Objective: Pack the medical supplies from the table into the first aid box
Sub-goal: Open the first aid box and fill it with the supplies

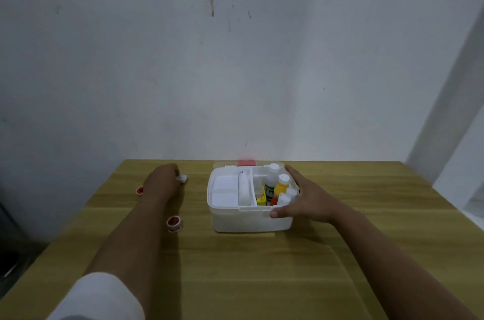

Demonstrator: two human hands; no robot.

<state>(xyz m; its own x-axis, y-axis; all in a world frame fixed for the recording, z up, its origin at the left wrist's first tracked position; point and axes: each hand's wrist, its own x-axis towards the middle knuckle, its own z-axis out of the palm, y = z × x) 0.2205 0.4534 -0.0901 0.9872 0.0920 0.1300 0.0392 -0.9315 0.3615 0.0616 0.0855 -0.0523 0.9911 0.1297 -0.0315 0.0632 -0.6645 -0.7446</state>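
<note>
The white first aid box [235,220] stands open on the wooden table, its lid with a red latch [246,162] tipped back. Inside are white packs on the left, a white tube in the middle, and several bottles on the right, one yellow [281,186]. My right hand [306,199] grips the box's right rim, thumb on the front edge. My left hand [163,179] is closed over a small white item [182,178] on the table left of the box. Two red-and-white tape rolls lie loose, one near my forearm [174,223], one farther left [139,190].
The table [262,267] butts against a stained white wall at the back. Its left edge drops off beside a dark object on the floor. A white ledge or frame stands at the far right.
</note>
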